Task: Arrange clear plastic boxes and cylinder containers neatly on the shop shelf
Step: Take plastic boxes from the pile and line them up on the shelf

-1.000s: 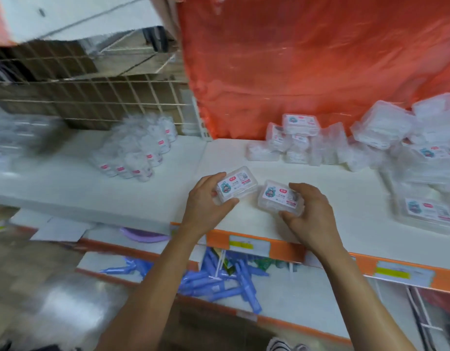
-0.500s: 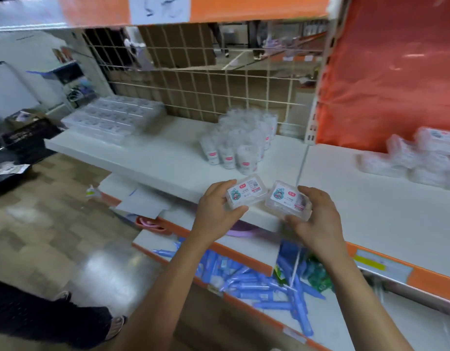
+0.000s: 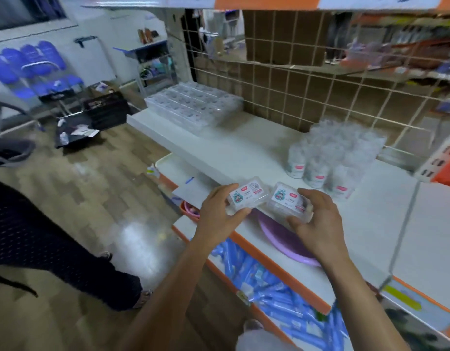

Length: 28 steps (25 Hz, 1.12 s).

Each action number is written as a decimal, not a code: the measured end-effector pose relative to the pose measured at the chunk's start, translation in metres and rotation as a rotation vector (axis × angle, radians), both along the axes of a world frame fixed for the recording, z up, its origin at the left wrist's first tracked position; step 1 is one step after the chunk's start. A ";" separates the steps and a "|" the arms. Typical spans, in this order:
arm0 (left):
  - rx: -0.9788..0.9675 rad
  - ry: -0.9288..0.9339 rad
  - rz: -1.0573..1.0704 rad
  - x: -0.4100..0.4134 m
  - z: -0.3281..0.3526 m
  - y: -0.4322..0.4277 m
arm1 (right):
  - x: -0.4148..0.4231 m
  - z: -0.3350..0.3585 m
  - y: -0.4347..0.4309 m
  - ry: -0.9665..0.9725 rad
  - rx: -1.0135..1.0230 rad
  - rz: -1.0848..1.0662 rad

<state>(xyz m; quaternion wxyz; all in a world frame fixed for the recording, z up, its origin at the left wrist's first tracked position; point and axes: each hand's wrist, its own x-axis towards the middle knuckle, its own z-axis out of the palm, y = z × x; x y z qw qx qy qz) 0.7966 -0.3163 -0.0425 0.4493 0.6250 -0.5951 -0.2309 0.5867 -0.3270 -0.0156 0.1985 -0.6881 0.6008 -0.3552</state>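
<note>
At the centre of the frame, a person's left hand [image 3: 219, 215] grips a small clear plastic box with a white cartoon-printed label [image 3: 246, 196]. The thumb is curled along the near edge and the fingers wrap the far side. Just to the right, the right hand [image 3: 319, 225] holds a second clear labelled plastic box [image 3: 287, 202] the same way, pinched between thumb and curled fingers. The two boxes sit side by side, tilted and close together without plainly touching. Both are at the front lip of the white shop shelf [image 3: 231, 150]; whether they rest on it or hover just above it cannot be told.

Right of centre on that shelf stands a tight cluster of clear cylinder containers with pink-and-white labels [image 3: 330, 158], upright and packed against one another. Toward the upper middle, at the shelf's far end, lies a stack of flat clear plastic trays [image 3: 193, 107]. A cream wire grid over brown cardboard [image 3: 295, 84] backs the shelf.

Below the hands, a lilac plastic basin [image 3: 284, 239] lies on the next white shelf down, which has an orange edge strip [image 3: 282, 273]. Lower again, a heap of blue plastic packets [image 3: 259, 277] fills a shelf at bottom centre. Blue folding chairs [image 3: 29, 64] stand in the upper left, and another person in dark clothing [image 3: 41, 236] stands at the left edge on the glossy tiled floor [image 3: 117, 198]. The frame is blurred throughout.
</note>
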 end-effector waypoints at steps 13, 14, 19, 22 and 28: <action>-0.021 -0.104 0.226 0.120 0.013 -0.106 | 0.132 0.005 -0.137 0.030 -0.007 0.176; -0.020 -0.104 0.232 0.128 0.012 -0.111 | 0.139 0.005 -0.143 0.045 -0.002 0.188; -0.070 -0.117 0.203 0.178 0.008 -0.144 | 0.184 0.003 -0.170 0.063 0.037 0.200; -0.071 -0.100 0.171 0.219 0.008 -0.168 | 0.221 0.001 -0.185 0.046 0.069 0.189; -0.096 -0.132 0.055 0.315 0.011 -0.224 | 0.305 0.007 -0.218 -0.006 0.104 0.142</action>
